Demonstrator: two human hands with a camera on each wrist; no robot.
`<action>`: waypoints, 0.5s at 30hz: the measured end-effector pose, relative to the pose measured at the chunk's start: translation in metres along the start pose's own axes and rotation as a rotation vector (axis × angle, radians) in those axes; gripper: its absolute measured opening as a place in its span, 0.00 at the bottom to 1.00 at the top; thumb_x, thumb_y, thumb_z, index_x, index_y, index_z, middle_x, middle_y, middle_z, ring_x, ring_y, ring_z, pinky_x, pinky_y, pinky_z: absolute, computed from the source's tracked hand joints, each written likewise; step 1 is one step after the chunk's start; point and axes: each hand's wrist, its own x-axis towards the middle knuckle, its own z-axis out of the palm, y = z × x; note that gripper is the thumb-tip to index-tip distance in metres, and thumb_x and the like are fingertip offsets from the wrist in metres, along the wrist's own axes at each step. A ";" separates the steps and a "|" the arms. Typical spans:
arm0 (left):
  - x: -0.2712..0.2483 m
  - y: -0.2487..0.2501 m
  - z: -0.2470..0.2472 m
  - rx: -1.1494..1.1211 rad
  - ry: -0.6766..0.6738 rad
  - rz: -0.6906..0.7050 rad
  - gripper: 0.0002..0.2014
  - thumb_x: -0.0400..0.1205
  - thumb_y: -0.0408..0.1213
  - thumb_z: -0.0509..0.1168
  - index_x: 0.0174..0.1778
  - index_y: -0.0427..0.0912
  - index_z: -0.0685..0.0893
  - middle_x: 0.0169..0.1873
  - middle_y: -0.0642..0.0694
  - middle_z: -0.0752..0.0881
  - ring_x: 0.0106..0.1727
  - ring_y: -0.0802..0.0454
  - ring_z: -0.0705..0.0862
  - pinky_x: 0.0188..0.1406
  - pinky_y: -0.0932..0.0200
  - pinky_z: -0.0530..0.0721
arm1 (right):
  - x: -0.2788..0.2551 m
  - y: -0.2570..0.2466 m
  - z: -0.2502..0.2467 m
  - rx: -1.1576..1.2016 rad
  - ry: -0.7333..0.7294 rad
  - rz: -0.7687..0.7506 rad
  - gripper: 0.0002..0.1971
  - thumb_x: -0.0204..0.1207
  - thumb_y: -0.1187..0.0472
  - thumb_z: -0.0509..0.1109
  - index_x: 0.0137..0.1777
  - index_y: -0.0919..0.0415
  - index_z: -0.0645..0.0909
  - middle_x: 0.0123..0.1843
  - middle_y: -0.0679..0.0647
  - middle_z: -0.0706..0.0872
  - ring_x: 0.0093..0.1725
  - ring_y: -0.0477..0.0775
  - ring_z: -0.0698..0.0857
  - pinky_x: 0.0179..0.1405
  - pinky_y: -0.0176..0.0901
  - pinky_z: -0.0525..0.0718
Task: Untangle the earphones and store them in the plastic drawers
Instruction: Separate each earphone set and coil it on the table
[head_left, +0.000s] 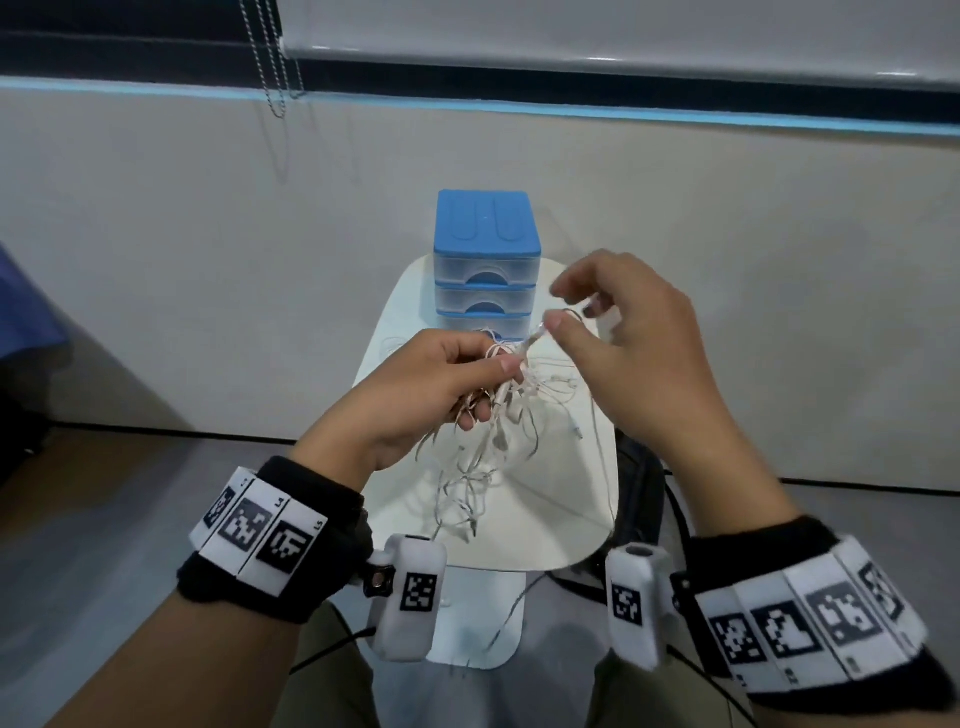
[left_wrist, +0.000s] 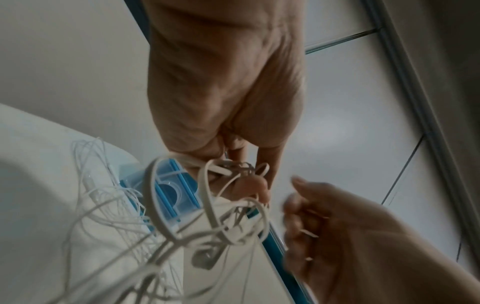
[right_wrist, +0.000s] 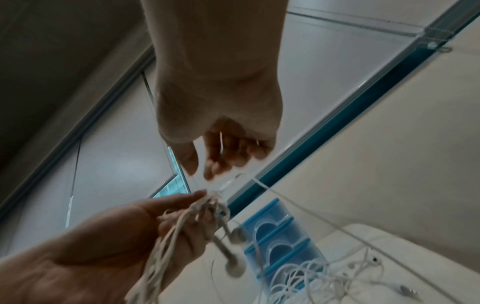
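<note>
Untangling was underway: the left hand (head_left: 436, 384) clutched the knotted earphones (head_left: 511, 384); the right hand (head_left: 628, 332) pinched one strand, needing a gentle pull free.

The right hand (right_wrist: 221, 131) pinches a thin strand above the earphones (right_wrist: 207, 207), a white tangle gripped by the left hand (right_wrist: 124, 242). Two earbuds dangle. Beyond stand blue plastic drawers (right_wrist: 280, 232) on the white worktop (right_wrist: 415, 242).

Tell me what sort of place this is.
Likely an office or meeting room, not a home: a roller blind with bead chains over a dark window, plain wall panels, and a small white table carrying blue plastic drawers and tangled earphones.
</note>
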 end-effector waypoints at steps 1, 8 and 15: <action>0.001 -0.003 0.000 -0.041 0.023 -0.010 0.13 0.87 0.38 0.71 0.53 0.28 0.87 0.34 0.49 0.84 0.30 0.55 0.79 0.27 0.66 0.76 | -0.006 -0.002 0.004 0.026 0.072 0.007 0.03 0.77 0.60 0.77 0.45 0.55 0.84 0.42 0.44 0.85 0.42 0.38 0.80 0.40 0.26 0.72; 0.002 -0.013 0.009 -0.177 0.067 0.026 0.08 0.88 0.35 0.68 0.43 0.40 0.86 0.36 0.46 0.84 0.33 0.54 0.81 0.32 0.65 0.78 | -0.027 -0.003 0.030 0.243 -0.245 0.283 0.11 0.77 0.54 0.80 0.40 0.59 0.85 0.31 0.53 0.89 0.28 0.49 0.86 0.35 0.48 0.85; -0.002 -0.010 0.007 -0.110 0.121 0.070 0.07 0.88 0.34 0.68 0.47 0.37 0.90 0.35 0.47 0.88 0.34 0.53 0.82 0.33 0.64 0.80 | -0.014 -0.006 0.032 0.236 -0.238 0.311 0.10 0.66 0.56 0.79 0.35 0.57 0.80 0.33 0.58 0.89 0.37 0.65 0.88 0.38 0.58 0.86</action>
